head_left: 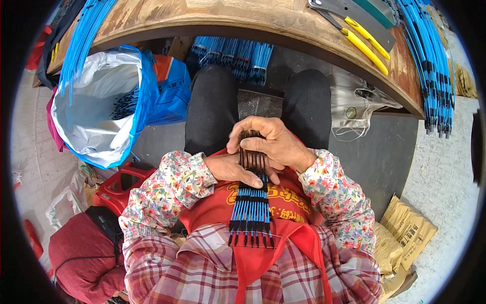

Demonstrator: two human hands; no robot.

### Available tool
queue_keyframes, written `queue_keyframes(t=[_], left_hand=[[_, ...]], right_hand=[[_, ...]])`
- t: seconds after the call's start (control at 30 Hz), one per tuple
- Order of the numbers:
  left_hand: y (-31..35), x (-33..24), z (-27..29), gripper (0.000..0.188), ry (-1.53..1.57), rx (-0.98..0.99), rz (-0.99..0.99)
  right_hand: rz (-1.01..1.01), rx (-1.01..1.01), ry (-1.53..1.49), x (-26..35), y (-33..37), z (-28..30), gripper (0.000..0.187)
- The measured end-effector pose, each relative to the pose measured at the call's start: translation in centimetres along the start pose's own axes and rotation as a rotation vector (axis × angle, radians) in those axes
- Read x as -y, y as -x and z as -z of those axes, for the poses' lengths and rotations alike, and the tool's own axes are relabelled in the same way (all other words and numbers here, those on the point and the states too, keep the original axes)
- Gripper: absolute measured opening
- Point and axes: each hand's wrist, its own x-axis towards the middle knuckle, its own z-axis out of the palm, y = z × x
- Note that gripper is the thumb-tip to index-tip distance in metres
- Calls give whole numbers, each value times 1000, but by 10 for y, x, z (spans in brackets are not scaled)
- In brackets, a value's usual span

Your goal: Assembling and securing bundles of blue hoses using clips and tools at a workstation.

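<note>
A flat row of slim blue and black wire-like strands (251, 207) lies over my red apron, held in front of my body. My left hand (230, 168) grips the row from the left side, its thumb laid across the top. Curled around the dark far end is my right hand (271, 144), with thumb and fingers pressing on the strands. Parts of the strands are hidden under both hands. Near my chest, a thin metal pin (253, 247) runs crosswise through the dark near ends of the strands.
A wooden table (202, 12) curves ahead, with yellow-handled pliers (365, 45) on it. Blue strands (430, 66) hang over its right edge, more (86, 40) at left. An open blue bag (96, 137), red plastic stool (121, 185) and brown paper sacks (405, 228) stand around me.
</note>
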Motion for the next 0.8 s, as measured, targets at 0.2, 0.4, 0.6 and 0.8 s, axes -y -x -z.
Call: queue_keyframes(t=[0.2, 0.4, 0.6, 0.8], left_hand=[[8, 4, -10, 51, 163, -202, -140], [0, -16, -42, 25, 317, -542, -234], [-9, -7, -46, 14, 73, -679, -203], [-12, -9, -49, 13, 78, -730, -190]], right_hand=[[-64, -112, 112, 3, 7, 10, 12], [60, -223, 171, -7, 16, 11, 15], [-64, -209, 152, -7, 19, 10, 21], [154, -305, 515, 34, 14, 22, 23]])
